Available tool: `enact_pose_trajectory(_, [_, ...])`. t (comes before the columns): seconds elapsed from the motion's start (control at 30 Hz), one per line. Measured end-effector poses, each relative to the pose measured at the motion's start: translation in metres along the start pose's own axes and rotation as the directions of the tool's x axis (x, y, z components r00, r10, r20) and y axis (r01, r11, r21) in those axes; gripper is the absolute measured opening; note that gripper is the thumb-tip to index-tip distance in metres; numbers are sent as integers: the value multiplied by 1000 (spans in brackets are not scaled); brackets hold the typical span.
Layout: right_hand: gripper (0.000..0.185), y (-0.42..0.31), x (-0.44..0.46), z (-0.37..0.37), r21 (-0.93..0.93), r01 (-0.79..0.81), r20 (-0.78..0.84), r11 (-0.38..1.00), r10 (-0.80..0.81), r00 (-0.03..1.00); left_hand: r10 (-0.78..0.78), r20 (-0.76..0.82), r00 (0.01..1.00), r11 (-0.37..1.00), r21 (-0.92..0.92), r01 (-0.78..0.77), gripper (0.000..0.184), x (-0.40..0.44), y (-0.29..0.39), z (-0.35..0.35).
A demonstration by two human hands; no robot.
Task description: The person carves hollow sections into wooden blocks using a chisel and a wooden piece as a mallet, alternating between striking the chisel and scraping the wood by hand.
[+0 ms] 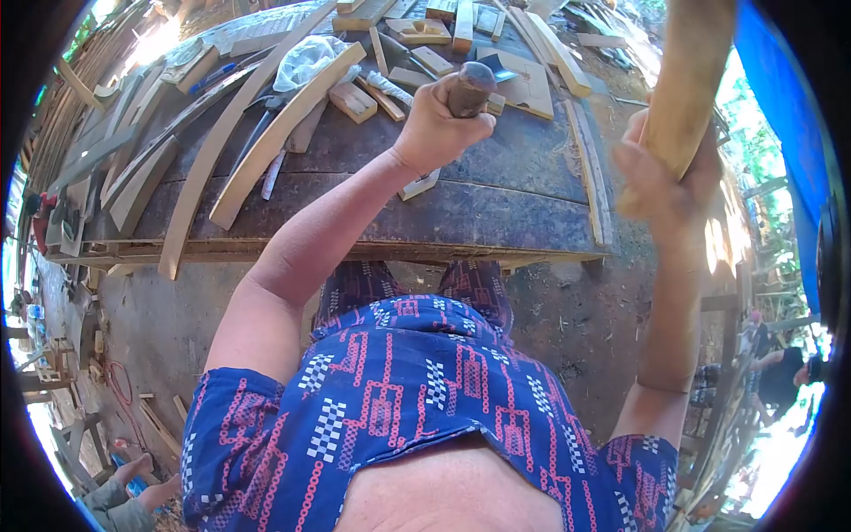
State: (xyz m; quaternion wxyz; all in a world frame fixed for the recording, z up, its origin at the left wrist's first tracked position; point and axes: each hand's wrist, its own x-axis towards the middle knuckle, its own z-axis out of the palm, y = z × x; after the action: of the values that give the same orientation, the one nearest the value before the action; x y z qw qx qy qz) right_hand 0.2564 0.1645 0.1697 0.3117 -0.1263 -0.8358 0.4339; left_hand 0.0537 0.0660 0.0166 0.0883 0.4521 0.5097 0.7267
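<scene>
The left hand [439, 129] is making a fist near the top middle of the frame. It is squeezing a short, dark tool with a round end [470, 91], and this is sticking up out of the fist over the table [523, 208].

The right hand [669, 173] is wrapping its fingers around a long, pale piece of wood [687, 80] at the upper right. The wood is standing up tall and running off the top of the frame. That hand is looking a bit blurry.

Long, bendy wood strips [284, 133] are lying on the table at the upper left. A crinkly, see-through bag [306, 64] is sitting just beside them. Little wood blocks [353, 102] are resting near the top middle. A straight wood strip [589, 173] is lying along the table's right side. A blue sheet [784, 115] is hanging at the far upper right.
</scene>
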Motion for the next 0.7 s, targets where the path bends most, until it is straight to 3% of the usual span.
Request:
enact_pose_trajectory(0.03, [48,10,-2,3,0,5,-1,1000,-5,1000,-37,15,999,999,-9,37,12,0,-2,0])
enact_pose_trajectory(0.1, [48,32,-5,4,-473,269,354,839,-99,930,-70,27,997,997,-16,70,20,2,0,1])
enact_pose_trajectory(0.13, [49,52,-8,6,-385,187,336,904,-51,941,-55,16,998,998,-36,55,21,1,2,2])
enact_pose_trajectory(0.27, [51,28,2,-12,-433,208,253,877,-103,962,-59,-5,998,998,16,59,23,0,1,2])
enact_pose_trajectory(0.33, [50,18,-4,-15,-34,-118,47,992,119,992,-63,15,998,997,37,63,23,-3,-1,4])
enact_pose_trajectory(0.4, [51,27,-12,-6,-98,-127,120,987,139,983,-54,38,998,997,62,51,24,-1,0,3])
enact_pose_trajectory(0.43, [51,35,-15,-2,-168,-131,189,977,162,969,-63,45,997,998,-20,64,23,-1,1,4])
enact_pose_trajectory(0.47, [52,44,-15,-1,-336,-32,326,941,148,934,-72,54,996,992,-103,77,23,0,4,5])
enact_pose_trajectory(0.5, [52,47,-14,-6,-334,-38,319,942,151,935,-74,62,995,992,-103,80,23,-2,6,6])
enact_pose_trajectory(0.57, [53,50,-7,-15,-400,192,266,896,-87,960,-103,23,994,994,-41,104,21,1,10,4])
enact_pose_trajectory(0.6, [52,33,-7,-16,-387,83,167,918,-19,986,-112,16,994,993,-42,112,21,0,7,3])
enact_pose_trajectory(0.63, [52,28,-9,-16,-385,79,174,919,-12,985,-90,22,996,996,5,90,23,0,2,2])
enact_pose_trajectory(0.67, [56,25,-12,-15,-93,-20,122,995,32,992,-67,32,997,996,53,66,24,-1,0,1])
enact_pose_trajectory(0.7, [60,24,-14,-14,213,-103,79,972,88,993,-72,32,997,996,56,70,24,-3,0,1])
